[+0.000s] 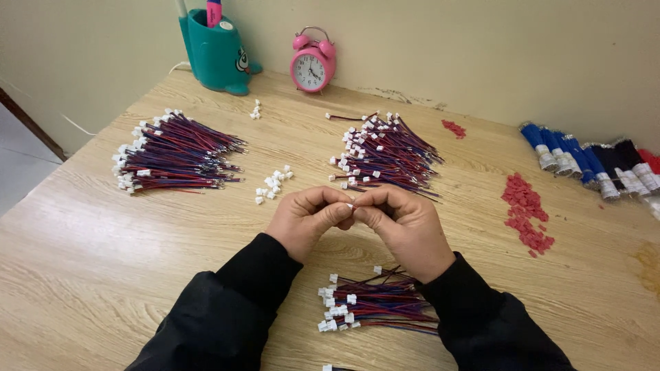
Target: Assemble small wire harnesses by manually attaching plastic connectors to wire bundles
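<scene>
Head view: pinching a small white connector (350,205) between left hand (307,218) and right hand (405,227), fingertips closed tight on it, above the wooden table (82,261). Seemingly seating a wire lead; next needing steady alignment and a firm push.

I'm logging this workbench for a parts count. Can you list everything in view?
wire bundles: three piles, red and blue with white plugs, left, centre, near edge
loose white plugs: small scatter, centre-left
red plastic bits: two patches, right
thread spools: a row, blue, dark, red, far right
alarm clock: one, pink, back
pen holder: one, teal, back left
table: one, light wood
left hand, right hand: pinching a small white plug together
</scene>
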